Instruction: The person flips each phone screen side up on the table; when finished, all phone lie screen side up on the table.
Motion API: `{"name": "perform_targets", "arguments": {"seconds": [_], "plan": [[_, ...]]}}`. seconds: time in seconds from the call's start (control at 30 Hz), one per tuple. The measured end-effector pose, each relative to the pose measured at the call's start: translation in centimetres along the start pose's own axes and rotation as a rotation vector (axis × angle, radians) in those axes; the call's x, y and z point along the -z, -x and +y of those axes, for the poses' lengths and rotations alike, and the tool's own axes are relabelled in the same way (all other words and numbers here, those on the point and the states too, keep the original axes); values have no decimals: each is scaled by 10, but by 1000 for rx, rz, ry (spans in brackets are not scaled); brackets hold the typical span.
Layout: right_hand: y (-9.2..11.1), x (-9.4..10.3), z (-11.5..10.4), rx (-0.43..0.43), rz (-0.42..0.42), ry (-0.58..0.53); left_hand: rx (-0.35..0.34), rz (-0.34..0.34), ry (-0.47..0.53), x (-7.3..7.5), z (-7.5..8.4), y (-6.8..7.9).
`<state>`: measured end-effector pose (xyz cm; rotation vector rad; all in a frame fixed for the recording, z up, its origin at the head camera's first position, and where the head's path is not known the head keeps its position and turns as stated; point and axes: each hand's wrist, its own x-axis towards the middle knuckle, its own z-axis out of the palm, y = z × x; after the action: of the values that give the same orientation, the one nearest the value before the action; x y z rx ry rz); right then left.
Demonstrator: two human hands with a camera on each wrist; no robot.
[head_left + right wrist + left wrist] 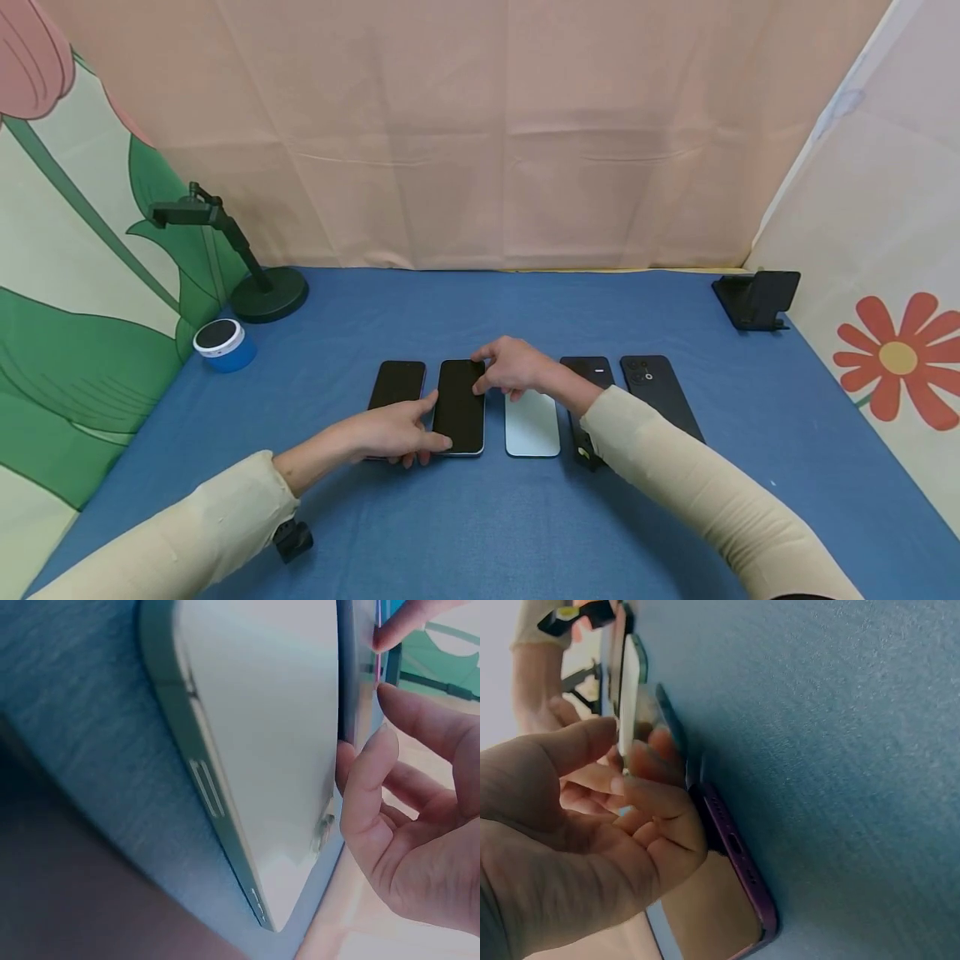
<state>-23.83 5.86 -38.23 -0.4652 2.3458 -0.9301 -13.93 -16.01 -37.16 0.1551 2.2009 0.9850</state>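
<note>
black round-based stand (268, 295), blue-and-white tub (228, 353) near it, black holder (772, 297) at back right, blue cloth (480, 533)

From the head: looking forward and down over the tabletop (450, 533), far enough back to take in the left hand (397, 427), the right hand (516, 367), the row of phones (532, 429) and the peach curtain (480, 133). From the left wrist: low, close behind that hand, turned on its side, facing forward and rightward past the leftmost phone (714, 907). From the right wrist: also low, sideways, very near the pale phone (255, 727), facing forward and leftward. Overlapping in all three at both hands; head with right wrist, also at the pale phone and black stand (268, 295).
</note>
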Motion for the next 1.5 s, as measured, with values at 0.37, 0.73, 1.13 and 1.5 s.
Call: {"name": "perform_targets", "arguments": {"seconds": [0.37,0.73,1.13,1.5], "plan": [[4,3,2,38,-12,10,11,197,-510,-10,7,-5],[0,5,6,70,-7,-7,-4,269,-721,-18,14,-8],[-2,6,8,59,-20,-27,-9,282,-751,-19,12,-9],[-2,11,9,70,-34,-19,-21,280,-802,-14,15,-11]]}}
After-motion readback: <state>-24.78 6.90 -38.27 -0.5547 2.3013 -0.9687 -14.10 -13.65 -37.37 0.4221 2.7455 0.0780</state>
